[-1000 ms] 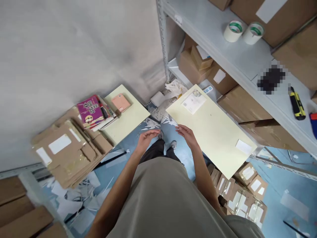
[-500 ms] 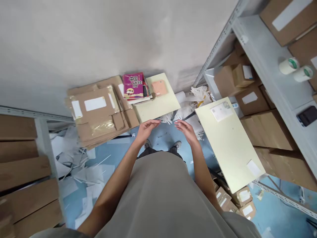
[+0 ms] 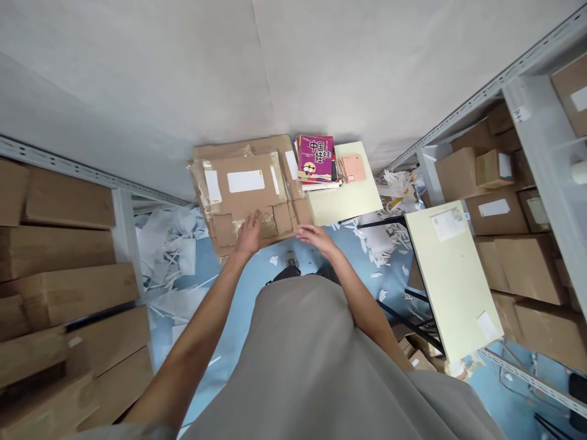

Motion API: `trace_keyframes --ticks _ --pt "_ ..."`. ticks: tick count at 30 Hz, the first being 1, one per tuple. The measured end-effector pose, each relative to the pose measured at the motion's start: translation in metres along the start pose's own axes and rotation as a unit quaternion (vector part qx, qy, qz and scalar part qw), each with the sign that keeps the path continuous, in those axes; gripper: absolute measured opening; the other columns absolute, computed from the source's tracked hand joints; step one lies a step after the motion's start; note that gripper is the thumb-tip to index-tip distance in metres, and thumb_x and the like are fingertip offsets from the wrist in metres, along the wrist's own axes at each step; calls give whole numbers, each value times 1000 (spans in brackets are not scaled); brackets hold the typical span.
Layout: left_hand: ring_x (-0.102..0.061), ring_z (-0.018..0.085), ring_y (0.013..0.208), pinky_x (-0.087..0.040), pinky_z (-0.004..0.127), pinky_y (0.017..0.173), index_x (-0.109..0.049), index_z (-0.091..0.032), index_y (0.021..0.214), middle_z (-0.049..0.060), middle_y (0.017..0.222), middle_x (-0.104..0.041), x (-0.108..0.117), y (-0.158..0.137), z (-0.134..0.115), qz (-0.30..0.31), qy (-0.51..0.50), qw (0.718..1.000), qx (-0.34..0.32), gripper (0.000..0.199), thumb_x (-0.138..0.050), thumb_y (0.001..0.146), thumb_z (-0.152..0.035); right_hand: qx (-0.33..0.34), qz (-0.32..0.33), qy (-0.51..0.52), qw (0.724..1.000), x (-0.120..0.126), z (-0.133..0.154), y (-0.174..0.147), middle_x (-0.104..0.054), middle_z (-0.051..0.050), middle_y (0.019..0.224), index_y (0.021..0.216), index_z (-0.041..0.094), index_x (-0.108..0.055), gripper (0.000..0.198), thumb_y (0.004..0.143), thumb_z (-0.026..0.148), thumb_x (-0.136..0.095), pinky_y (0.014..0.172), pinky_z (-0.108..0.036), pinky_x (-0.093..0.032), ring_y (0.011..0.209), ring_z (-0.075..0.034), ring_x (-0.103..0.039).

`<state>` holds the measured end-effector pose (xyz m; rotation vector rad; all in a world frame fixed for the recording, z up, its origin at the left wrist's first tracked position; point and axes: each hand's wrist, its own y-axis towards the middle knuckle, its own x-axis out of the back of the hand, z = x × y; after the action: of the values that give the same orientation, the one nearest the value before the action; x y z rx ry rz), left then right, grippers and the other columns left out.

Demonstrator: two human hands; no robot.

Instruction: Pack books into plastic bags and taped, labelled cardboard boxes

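Observation:
A stack of flattened cardboard boxes (image 3: 247, 165), with white labels and clear tape, lies on the left part of a pale table (image 3: 339, 208) by the wall. My left hand (image 3: 250, 234) is over the near edge of the stack, fingers stretched out; whether it touches the cardboard I cannot tell. Near the stack's front right corner is my right hand (image 3: 316, 237), fingers extended, holding nothing. Right of the cardboard sits a pile of books, a purple book (image 3: 316, 159) on top. Beside the books lies a pink phone-shaped item (image 3: 353, 168).
On the right stands a second pale table (image 3: 454, 275) with papers on it. Shelves of brown boxes (image 3: 77, 287) rise at the left, and more boxes (image 3: 527, 263) fill shelving at the right. Paper scraps (image 3: 169, 244) litter the blue floor.
My view has turned left, so the cardboard stack is more central. My left hand has moved from the table's front edge to over the cardboard; my right hand has shifted left toward it.

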<state>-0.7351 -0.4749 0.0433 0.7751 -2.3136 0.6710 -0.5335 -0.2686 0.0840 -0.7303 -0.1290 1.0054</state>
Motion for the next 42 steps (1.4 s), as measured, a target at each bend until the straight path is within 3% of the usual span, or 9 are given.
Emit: trace_keyframes --ticks 3,5,9,14,20,29,33,37,42 --pt "-20 50 179 -20 64 145 -45 -7 174 30 190 -26 0 9 15 73 134 988 -33 104 -88 81 -25 -35 -28 -20 999 -18 -13 16 -87 -8 125 112 24 -86 36 83 41 -99 118 -45 -61 126 -27 -79" --pt "-22 48 179 -22 63 144 -41 -7 178 28 190 -25 0 14 24 94 183 977 -54 106 -85 83 -25 -55 -54 -11 997 -23 -20 24 -86 -8 126 110 23 -86 33 82 34 -98 119 -45 -60 131 -27 -76" --pt "-35 50 174 -28 63 142 -48 -9 175 28 186 -37 3 24 39 100 211 968 -96 100 -83 85 -29 -84 -102 15 991 -28 -32 35 -85 -7 122 105 23 -83 29 80 27 -97 121 -46 -58 132 -27 -74" --pt "-57 46 159 -35 60 139 -65 -10 161 28 166 -63 10 33 46 97 189 963 -168 70 -74 95 -33 -98 -130 43 986 -36 -42 49 -82 -3 101 96 23 -78 23 80 22 -94 117 -43 -59 117 -24 -77" --pt "-48 49 163 -34 61 139 -63 -8 161 31 175 -51 13 32 38 110 235 948 -182 79 -83 87 -29 -107 -143 114 977 -56 -47 64 -81 -5 95 86 23 -71 16 89 25 -87 111 -36 -60 105 -20 -78" --pt "-61 47 152 -63 53 106 -55 -10 169 30 170 -57 17 35 5 172 276 930 -171 67 -60 104 -23 -114 -149 173 967 -78 -42 78 -80 -1 88 89 27 -71 18 85 32 -88 101 -31 -61 101 -19 -77" --pt "-77 42 133 -64 49 103 -48 -7 175 30 149 -74 23 38 -13 153 270 936 -165 70 -54 106 -21 -104 -118 180 971 -94 -36 79 -81 0 89 93 25 -75 24 81 34 -93 96 -30 -59 98 -18 -77" --pt "-82 38 123 -65 47 104 -46 -15 177 23 140 -81 21 25 -39 86 197 963 -164 73 -61 107 -34 -4 -107 208 972 -100 -26 77 -82 1 89 92 26 -75 26 76 34 -94 87 -28 -59 96 -19 -78" --pt "-61 37 158 -54 53 130 -54 -22 171 18 172 -61 15 -2 -64 -51 13 974 -222 76 -72 104 -54 74 -131 147 978 -46 -1 41 -86 0 102 100 27 -78 33 74 39 -93 85 -30 -61 97 -21 -78"
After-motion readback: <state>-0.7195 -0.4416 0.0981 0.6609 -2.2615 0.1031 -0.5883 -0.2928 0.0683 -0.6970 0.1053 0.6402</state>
